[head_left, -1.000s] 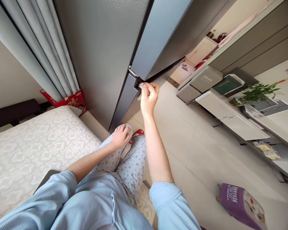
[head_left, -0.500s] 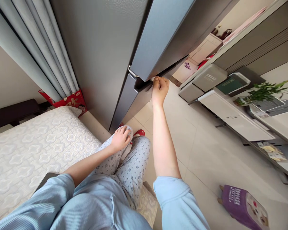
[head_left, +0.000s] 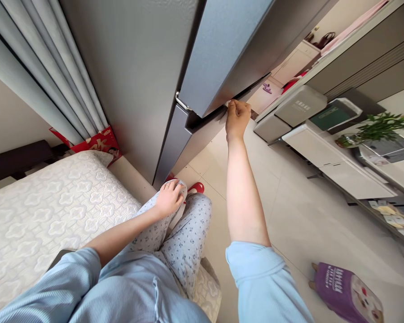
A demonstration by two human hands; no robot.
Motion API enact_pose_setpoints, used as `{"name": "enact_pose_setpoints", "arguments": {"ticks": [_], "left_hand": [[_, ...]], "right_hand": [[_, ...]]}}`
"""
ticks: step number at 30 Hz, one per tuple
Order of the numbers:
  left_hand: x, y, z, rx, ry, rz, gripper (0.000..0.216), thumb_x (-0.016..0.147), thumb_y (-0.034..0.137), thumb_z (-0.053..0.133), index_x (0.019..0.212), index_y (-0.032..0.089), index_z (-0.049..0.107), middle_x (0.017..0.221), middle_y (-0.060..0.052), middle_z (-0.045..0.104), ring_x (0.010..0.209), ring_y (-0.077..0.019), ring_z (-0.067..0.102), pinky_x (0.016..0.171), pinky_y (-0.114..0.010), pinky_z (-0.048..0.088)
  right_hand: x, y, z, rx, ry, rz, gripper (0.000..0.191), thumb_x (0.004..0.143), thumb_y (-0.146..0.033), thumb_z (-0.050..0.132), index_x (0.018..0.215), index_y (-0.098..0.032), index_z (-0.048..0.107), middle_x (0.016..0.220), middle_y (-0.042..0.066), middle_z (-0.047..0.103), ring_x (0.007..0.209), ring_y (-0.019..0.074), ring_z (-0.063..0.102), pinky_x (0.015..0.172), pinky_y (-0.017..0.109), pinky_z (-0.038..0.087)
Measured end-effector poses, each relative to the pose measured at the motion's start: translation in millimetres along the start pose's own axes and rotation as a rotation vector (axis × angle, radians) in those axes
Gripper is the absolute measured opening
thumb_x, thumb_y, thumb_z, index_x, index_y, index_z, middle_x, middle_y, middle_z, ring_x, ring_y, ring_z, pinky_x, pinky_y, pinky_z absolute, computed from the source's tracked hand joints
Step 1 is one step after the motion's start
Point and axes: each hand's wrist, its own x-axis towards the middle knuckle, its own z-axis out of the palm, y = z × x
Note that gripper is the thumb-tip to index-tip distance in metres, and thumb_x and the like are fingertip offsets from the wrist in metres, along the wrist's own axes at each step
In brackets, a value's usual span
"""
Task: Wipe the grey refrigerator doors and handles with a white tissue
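My right hand [head_left: 238, 119] is closed at the dark groove between the upper door [head_left: 227, 49] and lower door [head_left: 205, 139] of a grey refrigerator [head_left: 134, 67]. A small pale bit shows at its fingertips; what it is stays hidden. Fingers slightly spread, my left hand [head_left: 169, 198] lies open on my knee, over the patterned trousers [head_left: 188, 233]. A metal hinge [head_left: 182, 102] sits at the left end of the groove, near the side panel.
A quilted bed [head_left: 63, 206] lies on the left, with a red box [head_left: 103, 143] and grey curtains [head_left: 63, 67] behind it. On the right stand a low white cabinet [head_left: 313, 143], a potted plant [head_left: 384, 128] and a purple animal-shaped stool [head_left: 346, 289] on the tiled floor.
My right hand has moved a little to the right along the groove, still closed. My left hand has stayed on the knee. The view has shifted slightly.
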Motion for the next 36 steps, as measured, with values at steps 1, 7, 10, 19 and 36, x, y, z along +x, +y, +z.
{"name": "enact_pose_setpoints", "arguments": {"ticks": [1,7,10,19,36], "left_hand": [[1,1,0,-0.005,-0.001,-0.002,0.033,0.099,0.025,0.052,0.13,0.023,0.064,0.149,-0.01,0.053,0.14,-0.0274,0.05,0.119,-0.046,0.042],[10,4,-1,-0.013,-0.02,-0.027,0.029,0.1,0.027,0.051,0.126,0.024,0.063,0.144,-0.008,0.056,0.135,-0.0266,0.053,0.116,-0.047,0.044],[13,4,0,-0.005,-0.031,-0.034,0.028,0.1,0.028,0.051,0.126,0.025,0.062,0.143,-0.007,0.057,0.134,-0.0266,0.054,0.114,-0.047,0.045],[21,8,0,0.014,-0.05,-0.055,0.024,0.1,0.029,0.05,0.121,0.023,0.062,0.138,-0.007,0.059,0.131,-0.0262,0.055,0.113,-0.044,0.044],[16,5,-3,0.028,-0.015,-0.053,0.027,0.1,0.028,0.049,0.123,0.022,0.062,0.137,-0.011,0.059,0.126,-0.0282,0.057,0.107,-0.045,0.047]], "right_hand": [[2,3,0,-0.001,0.0,0.005,0.027,0.1,-0.036,0.056,0.103,-0.019,0.077,0.104,0.007,0.063,0.121,0.0202,0.056,0.121,0.048,0.039],[17,15,-2,-0.015,0.034,0.043,0.025,0.099,-0.034,0.058,0.104,-0.02,0.077,0.108,0.008,0.063,0.119,0.0196,0.057,0.119,0.046,0.041],[26,23,-2,-0.027,0.029,0.045,0.025,0.099,-0.034,0.057,0.103,-0.019,0.077,0.108,0.008,0.062,0.115,0.019,0.059,0.119,0.046,0.042],[34,22,0,-0.041,0.071,0.078,0.023,0.098,-0.029,0.058,0.102,-0.017,0.077,0.107,0.006,0.059,0.113,0.0169,0.06,0.12,0.042,0.042],[-25,-25,13,0.02,0.091,0.047,0.029,0.1,-0.034,0.047,0.105,-0.019,0.072,0.116,0.008,0.055,0.122,0.018,0.056,0.121,0.042,0.039]]}}
